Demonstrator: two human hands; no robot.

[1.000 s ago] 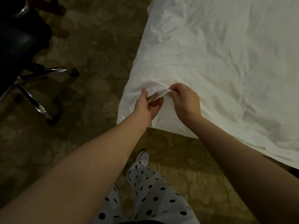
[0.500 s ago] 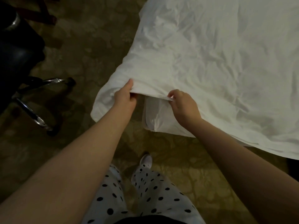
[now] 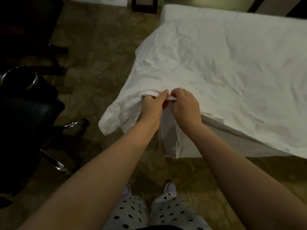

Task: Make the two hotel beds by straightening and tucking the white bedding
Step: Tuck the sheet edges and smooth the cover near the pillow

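A wrinkled white duvet (image 3: 224, 67) lies over the bed, its near-left corner hanging off toward the carpet. My left hand (image 3: 152, 107) and my right hand (image 3: 184, 105) are side by side at that corner, both pinching the duvet's folded edge (image 3: 172, 98). A loose flap (image 3: 111, 120) of the cover droops to the left of my left hand. Below my hands the white sheeted mattress corner (image 3: 171, 141) shows. At the far end a strip of bare mattress (image 3: 207, 13) is uncovered.
A black office chair (image 3: 28, 113) with chrome legs stands close on the left. Dark wooden furniture legs (image 3: 56, 60) are behind it. Patterned olive carpet (image 3: 99, 52) fills the gap between chair and bed. My polka-dot trousers and white shoes (image 3: 169, 188) are below.
My hands, spread apart along the duvet edge half a second ago, have come together at the corner. The view has pulled back, showing more of the bed.
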